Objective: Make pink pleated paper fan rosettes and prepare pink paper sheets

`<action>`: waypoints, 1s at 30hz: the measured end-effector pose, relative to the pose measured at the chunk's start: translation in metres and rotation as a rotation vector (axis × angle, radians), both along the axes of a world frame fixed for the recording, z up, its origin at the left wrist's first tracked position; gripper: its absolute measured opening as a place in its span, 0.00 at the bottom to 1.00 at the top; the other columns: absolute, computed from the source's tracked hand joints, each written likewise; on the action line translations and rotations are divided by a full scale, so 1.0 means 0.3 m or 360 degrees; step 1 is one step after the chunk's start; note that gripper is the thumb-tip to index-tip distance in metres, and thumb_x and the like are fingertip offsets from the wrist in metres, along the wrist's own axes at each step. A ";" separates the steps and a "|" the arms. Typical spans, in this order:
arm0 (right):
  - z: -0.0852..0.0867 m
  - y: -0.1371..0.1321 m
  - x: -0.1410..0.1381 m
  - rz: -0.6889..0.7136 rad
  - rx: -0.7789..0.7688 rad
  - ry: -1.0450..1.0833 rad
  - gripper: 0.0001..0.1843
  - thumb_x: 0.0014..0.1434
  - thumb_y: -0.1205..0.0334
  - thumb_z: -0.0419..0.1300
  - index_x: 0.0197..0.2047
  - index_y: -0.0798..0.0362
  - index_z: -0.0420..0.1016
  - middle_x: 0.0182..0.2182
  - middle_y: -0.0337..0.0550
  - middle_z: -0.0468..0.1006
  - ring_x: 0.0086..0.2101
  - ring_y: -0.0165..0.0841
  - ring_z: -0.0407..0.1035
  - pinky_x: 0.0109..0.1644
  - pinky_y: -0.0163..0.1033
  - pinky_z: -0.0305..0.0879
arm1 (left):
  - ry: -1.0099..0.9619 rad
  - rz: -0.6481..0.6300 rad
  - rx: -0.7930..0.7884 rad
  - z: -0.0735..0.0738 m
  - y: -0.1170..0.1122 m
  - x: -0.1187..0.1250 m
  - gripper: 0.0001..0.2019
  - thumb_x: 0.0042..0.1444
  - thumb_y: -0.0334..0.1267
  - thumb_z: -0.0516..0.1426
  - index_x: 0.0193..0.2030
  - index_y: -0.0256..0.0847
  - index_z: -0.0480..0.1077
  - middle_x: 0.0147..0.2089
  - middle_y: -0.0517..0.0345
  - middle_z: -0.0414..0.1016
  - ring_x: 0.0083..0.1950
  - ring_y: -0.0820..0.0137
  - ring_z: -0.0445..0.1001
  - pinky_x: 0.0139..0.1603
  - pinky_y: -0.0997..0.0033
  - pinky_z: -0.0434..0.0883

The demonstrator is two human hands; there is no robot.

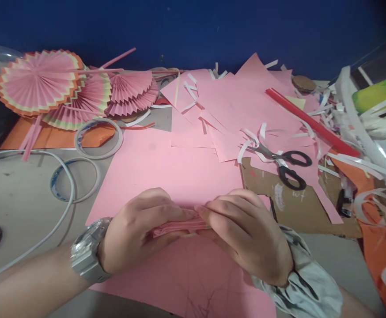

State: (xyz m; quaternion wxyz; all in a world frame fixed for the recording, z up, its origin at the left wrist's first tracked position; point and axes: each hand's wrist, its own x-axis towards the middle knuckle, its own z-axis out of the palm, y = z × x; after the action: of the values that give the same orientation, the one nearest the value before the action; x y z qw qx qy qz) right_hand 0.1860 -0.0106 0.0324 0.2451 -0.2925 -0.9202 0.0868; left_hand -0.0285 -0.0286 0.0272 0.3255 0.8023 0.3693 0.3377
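Between my two hands lies a narrow stack of folded pink paper (179, 226), its layered edges facing me. My left hand (143, 218), with a silver watch at the wrist, pinches its left part between thumb and fingers. Closed on the right part is my right hand (241, 225), a pale scrunchie round that wrist. The fingertips of both hands almost meet over the middle. Beneath them spreads a large pink sheet (166, 170), with pencil-like scribbles near its front edge. My fingers cover both ends of the folded paper.
Pleated paper fans (40, 81) lie at the back left, near two tape rolls (118, 140) and a white cable (70, 185). Black-handled scissors (279, 159) rest on pink sheets (239, 106) and cardboard (262, 185). A red strip (312, 121) and white paper scraps clutter the right.
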 end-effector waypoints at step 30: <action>0.010 0.018 0.048 -0.0076 -0.0022 -0.0020 0.10 0.59 0.61 0.57 0.42 0.56 0.66 0.30 0.42 0.77 0.31 0.32 0.69 0.40 0.42 0.62 | 0.0127 0.0163 0.0331 0.017 0.024 -0.018 0.07 0.53 0.29 0.58 0.39 0.37 0.67 0.28 0.56 0.74 0.31 0.72 0.71 0.32 0.70 0.70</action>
State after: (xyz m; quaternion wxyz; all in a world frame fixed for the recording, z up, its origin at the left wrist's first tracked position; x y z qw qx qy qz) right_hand 0.2002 -0.0051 0.0354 0.2394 -0.3167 -0.9138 0.0855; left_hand -0.0340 -0.0214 0.0324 0.2080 0.8246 0.3854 0.3580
